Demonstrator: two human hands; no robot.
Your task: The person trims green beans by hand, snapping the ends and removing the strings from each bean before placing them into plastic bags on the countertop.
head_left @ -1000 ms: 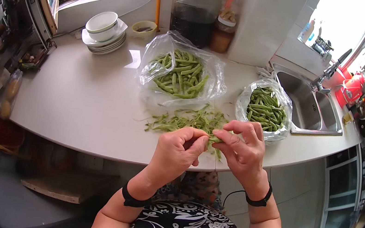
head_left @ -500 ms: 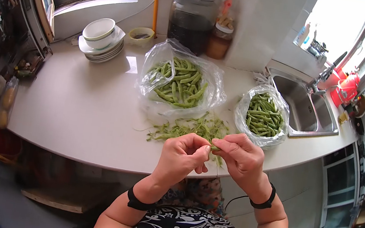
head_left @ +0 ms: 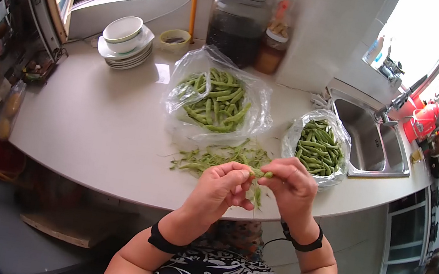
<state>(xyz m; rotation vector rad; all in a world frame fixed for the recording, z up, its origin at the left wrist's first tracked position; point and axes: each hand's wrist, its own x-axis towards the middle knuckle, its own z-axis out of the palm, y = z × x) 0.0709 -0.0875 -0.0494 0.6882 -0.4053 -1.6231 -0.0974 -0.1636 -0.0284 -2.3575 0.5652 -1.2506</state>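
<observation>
A green bean (head_left: 261,174) is pinched in front of me over the near edge of the counter. My left hand (head_left: 222,186) is closed on one end of it, thumb against the index finger. At its other end are the closed fingertips of my right hand (head_left: 292,187). Just beyond my hands lies a pile of green strings and trimmings (head_left: 217,156) on the counter. Behind that pile, a large open clear plastic bag (head_left: 257,108) holds many beans. To the right, a smaller plastic bag (head_left: 290,138) is filled with beans too.
The pale countertop (head_left: 93,114) curves around me. Stacked plates and bowls (head_left: 126,45) stand back left, beside a small yellow bowl (head_left: 174,41). A large dark jar (head_left: 235,33) and a brown jar (head_left: 271,49) are at the wall. A steel sink (head_left: 362,140) lies right.
My right hand has shifted slightly, and the bean's end now shows between my fingertips. My left fingers have spread a little. The view has turned slightly.
</observation>
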